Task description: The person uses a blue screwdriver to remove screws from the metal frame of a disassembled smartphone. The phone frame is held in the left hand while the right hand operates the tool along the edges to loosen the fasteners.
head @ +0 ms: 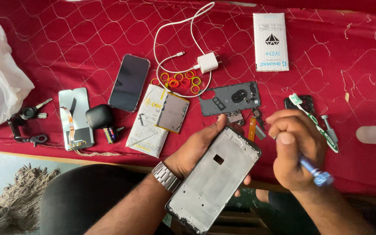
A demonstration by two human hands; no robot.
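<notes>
— Head view first: what is sitting in the hands?

— The left hand [196, 146] is cradling a bare phone frame [214, 178] from beneath, thumb curling over its top edge, fingers wrapping the far side — a closed hold on the frame, which is hanging tilted over the person's lap, just below the edge of the red quilted cloth [327, 69]. A metal wristwatch [167, 176] is showing beside the frame's left edge.

— And the other one?

— The right hand [294, 150] is hovering just right of the frame, fingers pinching together around a blue-handled screwdriver [316, 173]; its tip is hidden behind the fingers.

— What is lying around the frame?

— Just above it, a grey inner cover plate [229, 98] and small loose parts. Up and right of the frame, a green-and-white toothbrush [316, 124] is leaning across a dark part. Left of the frame, a white packet [146, 128] is carrying a flat battery [172, 113]; farther left are a dark earbud case [99, 116], a detached screen with a flex cable [75, 117], and keys [29, 114]. Well above the frame are lying an intact phone [129, 82], coloured rubber bands [181, 80], a white charger with cable [207, 62] and a white box [270, 41].
</notes>
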